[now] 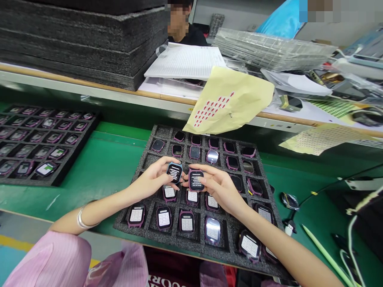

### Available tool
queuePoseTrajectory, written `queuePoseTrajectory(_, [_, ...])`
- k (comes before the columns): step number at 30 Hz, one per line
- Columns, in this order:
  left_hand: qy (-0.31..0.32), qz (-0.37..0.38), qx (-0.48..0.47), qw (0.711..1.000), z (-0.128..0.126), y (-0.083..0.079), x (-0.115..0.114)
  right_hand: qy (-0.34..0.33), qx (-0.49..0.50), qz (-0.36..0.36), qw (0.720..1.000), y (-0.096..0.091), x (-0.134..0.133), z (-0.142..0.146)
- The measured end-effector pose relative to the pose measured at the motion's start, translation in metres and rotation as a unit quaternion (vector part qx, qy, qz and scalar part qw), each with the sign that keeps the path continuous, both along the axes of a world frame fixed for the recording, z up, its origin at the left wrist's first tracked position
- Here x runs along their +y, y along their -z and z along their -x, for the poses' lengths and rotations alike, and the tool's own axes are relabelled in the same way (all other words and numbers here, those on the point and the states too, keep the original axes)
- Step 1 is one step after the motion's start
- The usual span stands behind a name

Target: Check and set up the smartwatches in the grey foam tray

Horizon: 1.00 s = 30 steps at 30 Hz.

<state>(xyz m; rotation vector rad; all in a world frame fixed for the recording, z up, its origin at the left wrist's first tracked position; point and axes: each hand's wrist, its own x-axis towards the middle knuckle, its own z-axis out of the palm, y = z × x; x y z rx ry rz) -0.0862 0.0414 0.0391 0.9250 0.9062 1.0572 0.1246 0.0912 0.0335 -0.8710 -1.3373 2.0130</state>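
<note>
My left hand [157, 175] is closed around a watch case with a blue rim [174, 172], its dark screen showing lines of white text. In my right hand [223, 185] is a watch case with a purple rim [196, 180], with similar text on its screen. Both are held side by side over a black foam tray [149, 235]. Purple-rimmed watch cases sit in many of its compartments. The front ones, such as one watch case [164, 218], show white list-like screens, while most at the back are dark.
Another foam tray of watch cases [47, 169] lies at left on the green bench [119, 159]. A shelf [167, 99] runs behind, bearing stacked black foam [128, 48] and papers; a yellow sheet [230, 99] hangs over the tray. Cables and a green stick [326, 251] are at right. A person sits opposite.
</note>
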Motion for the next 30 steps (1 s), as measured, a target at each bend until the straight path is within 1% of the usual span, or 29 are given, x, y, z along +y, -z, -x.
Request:
queuePoseTrajectory(3, [0.009,-0.003,0.004,1.000,0.000,0.000,0.000,-0.008,-0.004,-0.021,1.000,0.002,0.000,-0.001])
queuePoseTrajectory(7, [0.020,-0.008,0.008,1.000,0.000,0.002,0.000,0.003,-0.019,-0.044,0.999,0.001,-0.001,0.001])
queuePoseTrajectory(13, [0.017,-0.023,0.013,1.000,0.000,0.005,0.000,-0.007,-0.014,-0.011,1.000,0.001,0.000,-0.001])
queuePoseTrajectory(18, [0.017,-0.027,0.014,0.999,0.000,0.004,-0.001,-0.018,-0.032,-0.023,0.999,0.002,0.003,-0.001])
queuePoseTrajectory(23, [0.010,-0.022,0.002,1.000,0.000,0.001,-0.001,-0.025,-0.040,-0.041,0.998,0.007,0.006,0.005])
queuePoseTrajectory(25, [0.007,-0.020,-0.001,1.000,0.000,0.000,-0.001,-0.039,-0.044,-0.069,0.996,0.012,0.009,0.009])
queuePoseTrajectory(27, [0.002,-0.021,-0.002,1.000,0.001,-0.001,-0.002,-0.056,-0.049,-0.114,0.991,0.018,0.014,0.015])
queuePoseTrajectory(28, [0.000,-0.021,-0.002,1.000,0.002,-0.002,-0.002,-0.065,-0.065,-0.157,0.983,0.021,0.017,0.018])
queuePoseTrajectory(29, [-0.002,-0.021,-0.002,1.000,0.002,-0.003,-0.002,-0.074,-0.093,-0.212,0.970,0.024,0.020,0.021])
queuePoseTrajectory(30, [-0.003,-0.021,-0.003,1.000,0.003,-0.003,-0.003,-0.082,-0.129,-0.271,0.950,0.026,0.024,0.025])
